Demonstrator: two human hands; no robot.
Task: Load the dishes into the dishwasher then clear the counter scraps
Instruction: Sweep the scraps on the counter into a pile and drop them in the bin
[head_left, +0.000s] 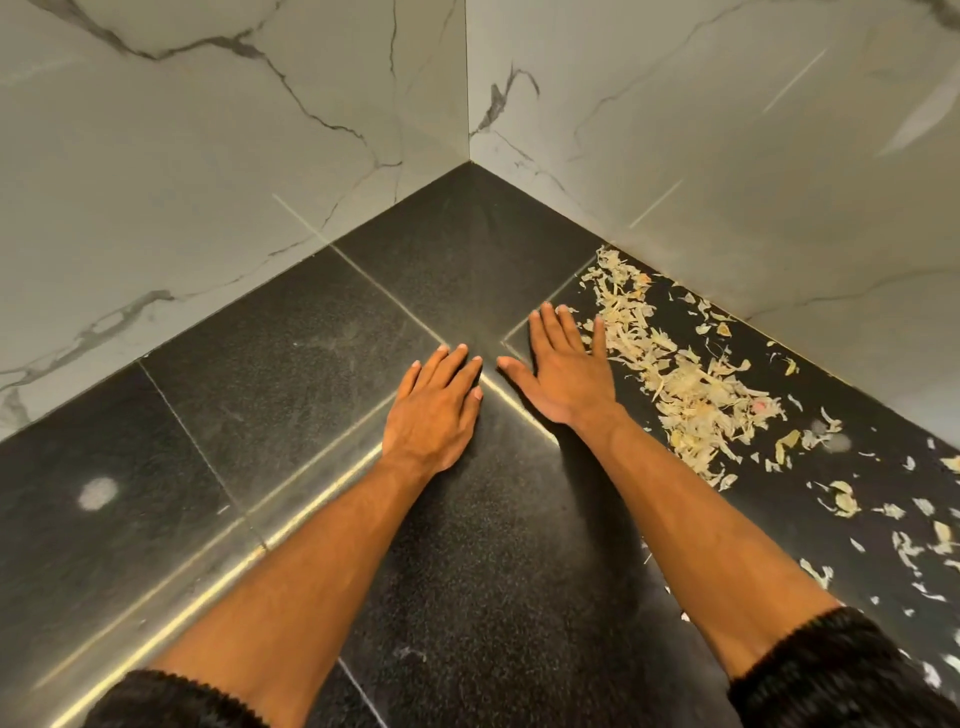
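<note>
both hands lie flat on the black speckled counter (291, 332), fingers straight and slightly apart, holding nothing. the scraps (691, 384), thin, papery, pale peelings, sit just beside the right hand (566, 369), strewn along the marble wall (753, 156). i'd sweep with the right hand's edge, low and slow, towards the left hand (436, 405) cupped to catch them; such flakes scatter easily.

Flat on the black speckled stone worktop (291, 364), side by side before the corner of the white veined marble walls (208, 156): left hand (434, 410), right hand (563, 371). Right of the right hand, touching its fingers, along the right wall: heap of pale papery peel scraps (685, 384).
</note>
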